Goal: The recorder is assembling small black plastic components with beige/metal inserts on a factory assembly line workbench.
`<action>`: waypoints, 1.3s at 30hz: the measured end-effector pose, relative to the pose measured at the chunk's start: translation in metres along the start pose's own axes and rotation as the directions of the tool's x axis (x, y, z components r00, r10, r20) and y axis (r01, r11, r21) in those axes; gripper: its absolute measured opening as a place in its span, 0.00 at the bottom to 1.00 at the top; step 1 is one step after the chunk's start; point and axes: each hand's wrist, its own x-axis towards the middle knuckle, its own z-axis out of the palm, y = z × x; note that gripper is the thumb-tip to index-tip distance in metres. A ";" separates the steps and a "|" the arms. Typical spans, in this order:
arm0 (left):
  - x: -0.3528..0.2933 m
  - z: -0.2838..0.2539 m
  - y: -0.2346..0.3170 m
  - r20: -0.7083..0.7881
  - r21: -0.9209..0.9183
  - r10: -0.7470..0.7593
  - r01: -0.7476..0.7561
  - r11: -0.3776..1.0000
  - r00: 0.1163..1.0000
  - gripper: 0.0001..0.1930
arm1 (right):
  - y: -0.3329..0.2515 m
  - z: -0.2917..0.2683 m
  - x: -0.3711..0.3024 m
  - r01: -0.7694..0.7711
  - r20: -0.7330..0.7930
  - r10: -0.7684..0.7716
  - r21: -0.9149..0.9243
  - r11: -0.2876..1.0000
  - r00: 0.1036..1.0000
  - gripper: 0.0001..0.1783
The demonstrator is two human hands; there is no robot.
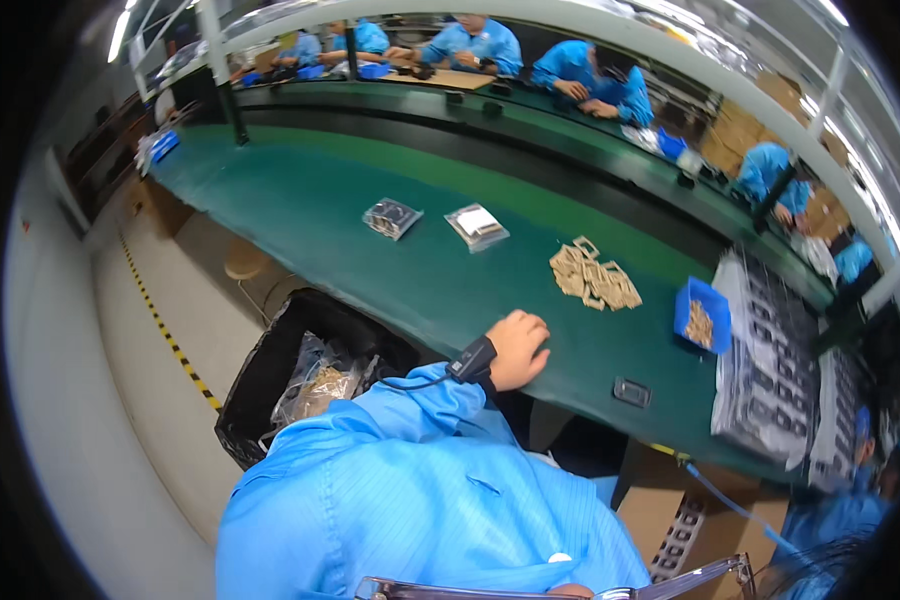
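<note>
My left hand rests at the near edge of the green-topped bench, fingers slightly bent, thumb apart, and nothing seen in it. A black device with a cable is strapped round that wrist. To its right lies a small dark rectangular piece. Farther off is a loose pile of beige frame-shaped pieces. Two clear bags lie beyond the hand: one holds dark parts, the other has a white label. My right hand is out of view.
A blue bin with beige pieces stands right, beside plastic-covered sheets of dark squares. Below the bench's left edge is a black-lined bin holding plastic bags. A cardboard box sits beneath the bench. Several people in blue work across the line.
</note>
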 end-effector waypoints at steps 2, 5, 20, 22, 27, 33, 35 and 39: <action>0.001 0.000 0.000 0.001 -0.010 -0.003 0.003 1.000 1.000 0.14 | -0.005 0.000 0.004 0.004 -0.007 -0.004 -0.002 1.000 1.000 0.22; 0.005 0.004 0.002 -0.002 -0.008 -0.005 0.005 1.000 1.000 0.14 | -0.010 -0.002 0.007 0.003 -0.029 -0.003 -0.001 1.000 1.000 0.22; -0.008 0.001 -0.010 -0.116 0.001 0.009 -0.009 1.000 0.993 0.12 | -0.171 -0.166 0.070 0.812 -0.382 -0.910 -0.474 0.340 0.158 0.21; 0.015 0.010 0.003 -0.083 -0.033 0.058 -0.061 0.998 0.995 0.12 | -0.211 -0.195 0.052 0.780 -0.317 -0.939 -0.619 0.095 -0.137 0.21; -0.016 0.004 -0.004 -0.144 0.006 -0.013 0.014 1.000 0.989 0.12 | -0.200 -0.166 0.124 0.931 -0.235 -0.944 -0.227 0.284 0.231 0.23; -0.006 0.008 0.001 -0.148 -0.009 0.002 -0.003 1.000 0.989 0.11 | -0.168 -0.186 0.119 0.715 0.000 -0.993 -0.694 -0.087 -0.120 0.23; -0.006 0.006 -0.002 -0.146 -0.007 0.007 -0.008 1.000 0.989 0.11 | -0.157 -0.206 0.099 0.554 0.094 -0.962 -0.801 -0.225 -0.255 0.25; 0.000 0.006 -0.004 -0.109 -0.032 -0.019 0.016 0.999 0.994 0.11 | -0.153 -0.167 0.079 0.742 0.185 -0.845 -0.594 0.311 0.502 0.11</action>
